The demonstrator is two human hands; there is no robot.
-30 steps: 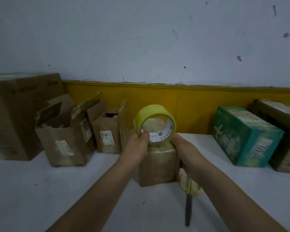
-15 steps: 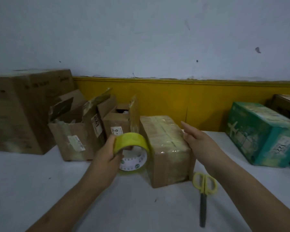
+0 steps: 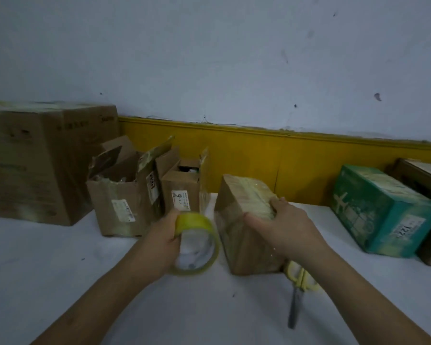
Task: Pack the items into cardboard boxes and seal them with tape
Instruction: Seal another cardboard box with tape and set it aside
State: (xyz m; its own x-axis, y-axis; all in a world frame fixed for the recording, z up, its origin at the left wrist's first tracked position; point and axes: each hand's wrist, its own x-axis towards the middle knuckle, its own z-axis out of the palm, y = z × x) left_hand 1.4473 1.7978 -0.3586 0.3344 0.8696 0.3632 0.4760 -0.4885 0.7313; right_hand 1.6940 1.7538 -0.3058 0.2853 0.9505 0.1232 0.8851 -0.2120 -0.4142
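A small taped cardboard box (image 3: 237, 215) stands in the middle of the white table (image 3: 35, 265). My right hand (image 3: 281, 225) grips its top near edge, fingers curled over the taped top and thumb on the front face. My left hand (image 3: 159, 240) holds a roll of yellow tape (image 3: 197, 242) just left of that box, low over the table. Yellow-handled scissors (image 3: 299, 290) lie on the table below my right wrist, blades pointing toward me.
Two open cardboard boxes (image 3: 120, 200) (image 3: 181, 185) stand behind the tape roll. A large closed box (image 3: 35, 160) sits far left. A green box (image 3: 383, 210) and a brown box (image 3: 428, 175) line the right side against the yellow wall band.
My left hand carried the tape roll off the box top down to the box's left side. My right hand came off the box, then came down on its top near edge.
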